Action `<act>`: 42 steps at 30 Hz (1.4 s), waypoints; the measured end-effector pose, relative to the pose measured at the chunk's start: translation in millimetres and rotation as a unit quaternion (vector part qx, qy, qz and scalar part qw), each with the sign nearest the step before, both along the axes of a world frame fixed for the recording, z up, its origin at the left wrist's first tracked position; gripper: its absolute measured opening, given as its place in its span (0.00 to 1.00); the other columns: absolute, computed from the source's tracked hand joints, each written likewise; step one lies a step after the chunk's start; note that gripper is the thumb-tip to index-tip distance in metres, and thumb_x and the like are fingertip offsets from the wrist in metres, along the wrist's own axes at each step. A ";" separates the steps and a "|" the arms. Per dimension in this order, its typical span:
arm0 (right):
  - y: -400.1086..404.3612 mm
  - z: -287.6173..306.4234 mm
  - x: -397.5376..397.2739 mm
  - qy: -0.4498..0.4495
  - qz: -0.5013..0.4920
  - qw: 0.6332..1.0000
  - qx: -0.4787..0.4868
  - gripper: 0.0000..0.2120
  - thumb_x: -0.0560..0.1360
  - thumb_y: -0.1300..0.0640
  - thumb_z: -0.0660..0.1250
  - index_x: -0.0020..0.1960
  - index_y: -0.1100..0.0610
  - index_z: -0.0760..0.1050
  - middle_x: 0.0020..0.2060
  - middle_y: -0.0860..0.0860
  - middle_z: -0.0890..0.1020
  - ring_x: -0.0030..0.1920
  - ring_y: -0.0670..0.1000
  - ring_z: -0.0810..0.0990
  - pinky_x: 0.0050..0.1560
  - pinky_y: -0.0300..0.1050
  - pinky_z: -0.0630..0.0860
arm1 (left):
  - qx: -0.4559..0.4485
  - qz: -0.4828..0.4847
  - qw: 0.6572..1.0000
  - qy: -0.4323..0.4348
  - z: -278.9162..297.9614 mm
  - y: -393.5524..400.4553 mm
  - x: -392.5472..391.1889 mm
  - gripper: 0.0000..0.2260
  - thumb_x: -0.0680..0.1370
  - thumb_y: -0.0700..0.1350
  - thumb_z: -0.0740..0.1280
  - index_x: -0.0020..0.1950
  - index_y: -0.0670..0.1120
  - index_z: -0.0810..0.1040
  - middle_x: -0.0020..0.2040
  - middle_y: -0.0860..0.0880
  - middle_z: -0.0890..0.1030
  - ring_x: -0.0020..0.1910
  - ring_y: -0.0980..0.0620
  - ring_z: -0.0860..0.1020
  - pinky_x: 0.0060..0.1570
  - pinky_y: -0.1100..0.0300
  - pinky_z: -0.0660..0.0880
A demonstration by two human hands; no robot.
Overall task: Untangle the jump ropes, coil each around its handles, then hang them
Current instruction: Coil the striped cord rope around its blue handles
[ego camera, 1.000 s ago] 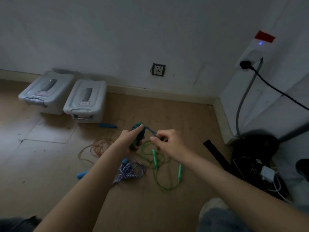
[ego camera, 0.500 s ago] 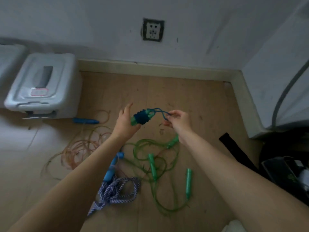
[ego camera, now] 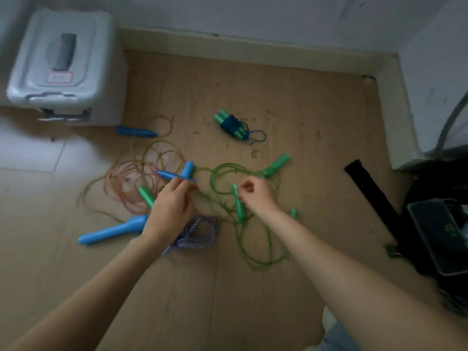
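Observation:
A coiled bundle (ego camera: 233,125), dark blue rope wound round two green handles, lies on the wooden floor beyond my hands. My left hand (ego camera: 170,211) is closed on a slim blue handle (ego camera: 167,175); a green handle (ego camera: 146,196) sticks out beside its thumb. My right hand (ego camera: 256,196) pinches the top of another green handle (ego camera: 238,206) in the tangled green rope (ego camera: 249,252). An orange rope (ego camera: 131,178) lies in loose loops at the left. A braided purple-white rope (ego camera: 200,234) with a thick blue handle (ego camera: 114,231) lies under my left wrist.
A grey lidded storage box (ego camera: 65,67) stands at the back left, with a blue handle (ego camera: 136,131) in front of it. Further green handles (ego camera: 276,164) lie on the floor. A black strap (ego camera: 367,191) and a dark bag (ego camera: 435,231) are at the right, by the wall corner.
Both hands have let go of the coiled bundle, which now lies on the floor. They have dropped to the tangle, the left taking a blue handle and the right a green one.

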State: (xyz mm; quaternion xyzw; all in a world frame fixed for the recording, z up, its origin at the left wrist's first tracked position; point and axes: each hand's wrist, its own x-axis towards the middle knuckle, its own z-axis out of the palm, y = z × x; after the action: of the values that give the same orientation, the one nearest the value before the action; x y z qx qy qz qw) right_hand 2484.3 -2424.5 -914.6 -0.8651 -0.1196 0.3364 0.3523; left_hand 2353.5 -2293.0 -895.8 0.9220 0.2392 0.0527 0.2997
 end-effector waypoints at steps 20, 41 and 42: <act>30.9 190.1 -65.7 0.070 0.120 0.958 0.252 0.07 0.78 0.66 0.60 0.49 0.68 0.75 0.29 0.52 0.79 0.27 0.43 0.79 0.30 0.37 0.78 | -0.088 -0.076 0.993 -0.022 98.3 15.3 -61.7 0.18 0.70 0.46 0.68 0.56 0.38 0.76 0.50 0.42 0.77 0.52 0.43 0.75 0.52 0.56 0.67; -73.5 337.3 -95.0 -0.128 0.153 0.961 0.194 0.05 0.73 0.62 0.68 0.39 0.58 0.78 0.33 0.54 0.80 0.33 0.46 0.77 0.30 0.32 0.72 | -0.466 0.075 0.871 -0.137 310.8 -25.6 -85.4 0.09 0.79 0.43 0.60 0.40 0.44 0.75 0.31 0.50 0.79 0.29 0.56 0.78 0.31 0.65 0.74; -75.5 333.5 -88.7 -0.130 0.116 0.966 0.191 0.08 0.74 0.63 0.67 0.37 0.58 0.76 0.32 0.55 0.79 0.31 0.48 0.77 0.28 0.34 0.72 | -0.494 0.119 0.850 -0.139 311.1 -16.7 -86.1 0.10 0.79 0.42 0.59 0.38 0.44 0.73 0.27 0.51 0.77 0.26 0.57 0.77 0.26 0.67 0.72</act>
State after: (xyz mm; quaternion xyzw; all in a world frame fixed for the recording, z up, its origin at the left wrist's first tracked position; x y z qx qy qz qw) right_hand 2395.5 -2500.0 -581.2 -0.7982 -0.3261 0.2303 0.4512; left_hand 2267.4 -2309.7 -584.6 0.5999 0.2979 0.0904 0.7370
